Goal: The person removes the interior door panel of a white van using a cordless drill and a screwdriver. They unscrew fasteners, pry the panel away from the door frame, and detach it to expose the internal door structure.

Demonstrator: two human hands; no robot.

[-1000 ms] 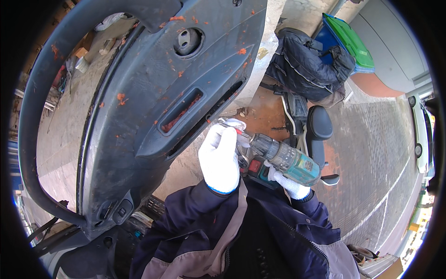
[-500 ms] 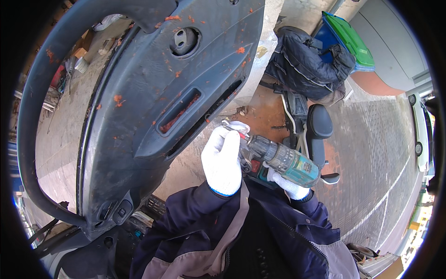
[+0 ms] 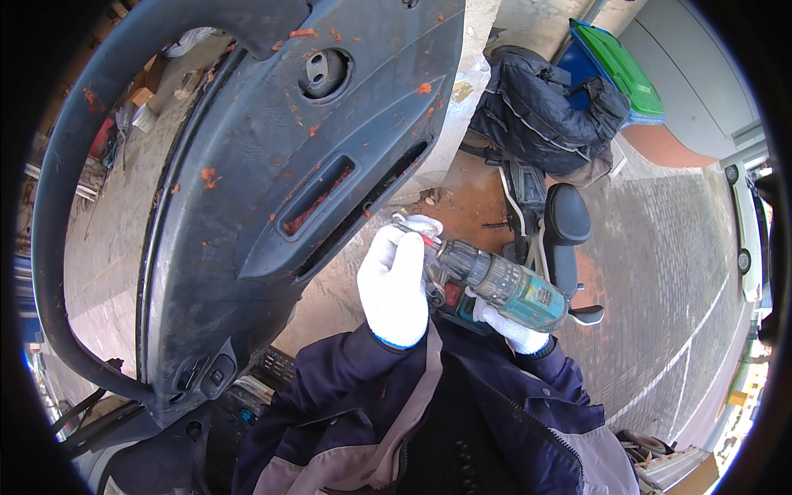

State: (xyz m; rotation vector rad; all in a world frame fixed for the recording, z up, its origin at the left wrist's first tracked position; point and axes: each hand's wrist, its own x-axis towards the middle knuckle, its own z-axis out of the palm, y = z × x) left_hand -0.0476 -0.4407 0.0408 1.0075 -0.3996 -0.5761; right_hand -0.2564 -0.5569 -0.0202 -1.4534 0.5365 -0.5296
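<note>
In the head view, the left hand, in a white knit glove [image 3: 394,285], was nearly closed, its thumb and fingers pinched around a small metal piece [image 3: 402,218] beside a slim red shaft [image 3: 428,242] at the nose of a teal-and-black power drill [image 3: 528,295]. The right hand, also white-gloved [image 3: 511,328], was wrapped around the drill's handle, partly hidden behind its body; whether a finger pressed the trigger could not be told. The drill was in front of the person's chest, pointing left.

The shaft appeared to be seated in the chuck, though the glove hid its far end. Drill and panel were apart, so any work with the bit seemed not yet begun.

The large dark grey plastic door panel [image 3: 239,140], flecked with orange debris, stood close on the left and limited room there. Beyond the drill, a scooter with a black padded seat [image 3: 568,216] and a black quilted cover [image 3: 536,111] crowded the right side, near a blue bin with a green lid [image 3: 623,70].
</note>
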